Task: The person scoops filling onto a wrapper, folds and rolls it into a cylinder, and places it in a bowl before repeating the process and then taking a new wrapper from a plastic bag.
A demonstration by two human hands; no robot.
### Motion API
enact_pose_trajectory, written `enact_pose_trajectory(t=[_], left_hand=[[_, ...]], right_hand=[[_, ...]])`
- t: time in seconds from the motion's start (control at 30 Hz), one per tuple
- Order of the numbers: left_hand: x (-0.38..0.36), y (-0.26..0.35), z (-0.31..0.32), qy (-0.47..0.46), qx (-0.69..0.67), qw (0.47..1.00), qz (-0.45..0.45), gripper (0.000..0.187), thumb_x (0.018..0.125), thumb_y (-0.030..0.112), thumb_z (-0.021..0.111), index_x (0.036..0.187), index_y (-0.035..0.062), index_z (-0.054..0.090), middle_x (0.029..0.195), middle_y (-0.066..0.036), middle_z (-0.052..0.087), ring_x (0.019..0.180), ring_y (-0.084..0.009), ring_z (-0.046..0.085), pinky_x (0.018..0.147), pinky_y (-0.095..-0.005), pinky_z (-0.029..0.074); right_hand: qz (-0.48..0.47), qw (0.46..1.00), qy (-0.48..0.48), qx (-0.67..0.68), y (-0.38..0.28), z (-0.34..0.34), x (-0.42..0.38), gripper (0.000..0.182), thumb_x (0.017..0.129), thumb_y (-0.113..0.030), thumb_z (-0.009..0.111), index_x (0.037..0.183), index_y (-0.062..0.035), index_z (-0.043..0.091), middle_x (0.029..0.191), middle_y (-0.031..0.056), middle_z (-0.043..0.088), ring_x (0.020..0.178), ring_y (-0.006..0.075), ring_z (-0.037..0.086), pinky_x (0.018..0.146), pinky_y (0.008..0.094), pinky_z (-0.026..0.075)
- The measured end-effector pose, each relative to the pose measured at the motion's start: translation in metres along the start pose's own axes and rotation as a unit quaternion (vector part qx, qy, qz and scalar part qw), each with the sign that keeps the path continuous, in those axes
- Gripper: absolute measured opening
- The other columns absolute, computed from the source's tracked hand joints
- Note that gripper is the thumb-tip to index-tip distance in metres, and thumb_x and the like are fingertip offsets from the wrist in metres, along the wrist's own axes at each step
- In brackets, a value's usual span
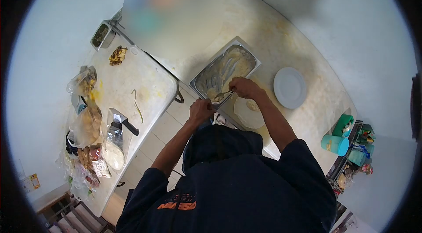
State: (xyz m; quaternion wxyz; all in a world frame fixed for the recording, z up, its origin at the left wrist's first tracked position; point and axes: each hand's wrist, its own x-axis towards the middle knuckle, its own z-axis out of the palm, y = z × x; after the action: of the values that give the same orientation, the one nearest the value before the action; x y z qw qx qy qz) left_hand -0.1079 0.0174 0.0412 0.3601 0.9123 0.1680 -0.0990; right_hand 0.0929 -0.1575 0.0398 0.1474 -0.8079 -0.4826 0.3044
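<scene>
A rectangular metal pan [202, 81] lies slanted on the table, its inside smeared with a pale, creamy mixture [234, 60]. My right hand [244, 88] is closed around the handle of a spoon [223, 94], whose bowl dips into the mixture at the pan's near corner. At that same corner, my left hand [202, 110] grips the pan's rim; its fingertips are partly hidden. Just under my right wrist is a round, flat, pale sheet [249, 117], perhaps dough, with a small dollop of mixture on it. My forearm covers part of this sheet.
A white plate [290, 88] sits to the right. Turquoise containers [335, 144] stand at the table's right end. Across a gap, the left table [145, 72] holds a large knife [123, 121], plastic bags [85, 126] and a small metal container [102, 36]. The far area is blurred.
</scene>
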Motion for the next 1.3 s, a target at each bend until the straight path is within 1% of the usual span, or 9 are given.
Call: enact_pose_trajectory(t=[0.1,0.2,0.3,0.4,0.6,0.8,0.9,1.07,1.3], left_hand=[[0.0,0.001,0.001,0.004,0.003,1.0,-0.002,0.025,0.067,0.027,0.081,0.074,0.0072,0.067,0.073,-0.01,0.07,0.074,-0.0307,0.069,0.066,-0.0439,0.053],[-0.002,0.0,0.004,0.015,-0.005,1.0,0.0,0.024,0.068,0.027,0.08,0.074,0.0068,0.067,0.072,-0.01,0.069,0.073,-0.031,0.069,0.065,-0.0434,0.053],[-0.004,0.002,0.003,0.02,-0.003,1.0,0.001,0.024,0.069,0.026,0.079,0.074,0.0064,0.067,0.072,-0.01,0.069,0.073,-0.0312,0.069,0.065,-0.0427,0.053],[-0.006,0.003,0.002,0.021,0.0,1.0,0.009,0.024,0.071,0.026,0.078,0.075,0.0058,0.067,0.072,-0.011,0.069,0.073,-0.0313,0.069,0.064,-0.0425,0.053],[-0.005,0.003,0.008,-0.007,-0.026,0.996,0.089,0.025,0.073,0.026,0.077,0.076,0.0043,0.065,0.071,-0.012,0.067,0.069,-0.0318,0.067,0.062,-0.0424,0.051],[0.004,0.028,0.028,-0.127,-0.066,0.963,0.229,0.024,0.079,0.022,0.076,0.085,0.0021,0.065,0.082,-0.014,0.067,0.076,-0.0315,0.066,0.067,-0.0413,0.051],[0.011,0.028,0.054,-0.159,-0.024,0.937,0.309,0.03,0.081,0.021,0.076,0.102,0.0017,0.065,0.107,-0.017,0.065,0.098,-0.0331,0.064,0.083,-0.0419,0.052],[0.012,0.033,0.074,-0.179,0.095,0.905,0.374,0.045,0.077,0.02,0.076,0.116,0.0017,0.063,0.14,-0.021,0.046,0.131,-0.0374,0.044,0.108,-0.044,0.041],[0.021,0.026,0.083,-0.198,0.201,0.864,0.417,0.058,0.074,0.027,0.079,0.123,0.0027,0.06,0.144,-0.022,0.043,0.136,-0.0369,0.041,0.107,-0.0472,0.041]], right_hand=[[-0.047,0.998,0.034,-0.017,-0.001,0.001,0.002,0.019,0.08,-0.004,0.058,0.095,-0.0046,0.069,0.1,0.0132,0.068,0.093,0.0327,0.067,0.081,0.0442,0.054],[0.021,0.998,-0.05,0.039,-0.008,-0.005,0.011,0.022,0.078,-0.005,0.058,0.097,-0.0031,0.071,0.095,0.0152,0.071,0.088,0.0327,0.069,0.08,0.0421,0.055],[-0.027,0.998,-0.04,0.039,0.005,0.004,0.015,0.023,0.08,-0.007,0.059,0.099,-0.0036,0.072,0.09,0.0183,0.071,0.085,0.0312,0.069,0.079,0.0399,0.054],[-0.001,0.992,-0.012,0.122,0.014,0.009,0.003,0.027,0.079,-0.009,0.064,0.104,-0.0029,0.071,0.097,0.0166,0.072,0.087,0.0309,0.07,0.083,0.0393,0.055],[0.027,0.944,0.162,0.286,0.017,0.0,-0.07,0.017,0.087,-0.011,0.066,0.1,-0.001,0.07,0.091,0.0111,0.071,0.083,0.0193,0.067,0.08,0.0348,0.055],[0.188,0.884,0.336,0.264,0.023,0.031,-0.167,0.016,0.087,-0.009,0.067,0.1,-0.0006,0.067,0.085,0.01,0.068,0.081,0.0152,0.065,0.075,0.0329,0.055],[0.268,0.85,0.403,0.208,0.015,0.063,-0.192,0.013,0.087,-0.009,0.066,0.098,-0.0013,0.067,0.09,0.0163,0.067,0.087,0.0288,0.067,0.074,0.0396,0.053],[0.294,0.849,0.413,0.146,-0.004,0.106,-0.203,0.014,0.091,-0.001,0.055,0.104,-0.0024,0.058,0.1,0.0191,0.058,0.094,0.0385,0.062,0.078,0.0465,0.051],[0.35,0.81,0.46,0.101,-0.005,0.138,-0.226,0.016,0.096,-0.005,0.05,0.109,-0.0043,0.058,0.106,0.0206,0.057,0.093,0.0416,0.061,0.079,0.0492,0.049]])
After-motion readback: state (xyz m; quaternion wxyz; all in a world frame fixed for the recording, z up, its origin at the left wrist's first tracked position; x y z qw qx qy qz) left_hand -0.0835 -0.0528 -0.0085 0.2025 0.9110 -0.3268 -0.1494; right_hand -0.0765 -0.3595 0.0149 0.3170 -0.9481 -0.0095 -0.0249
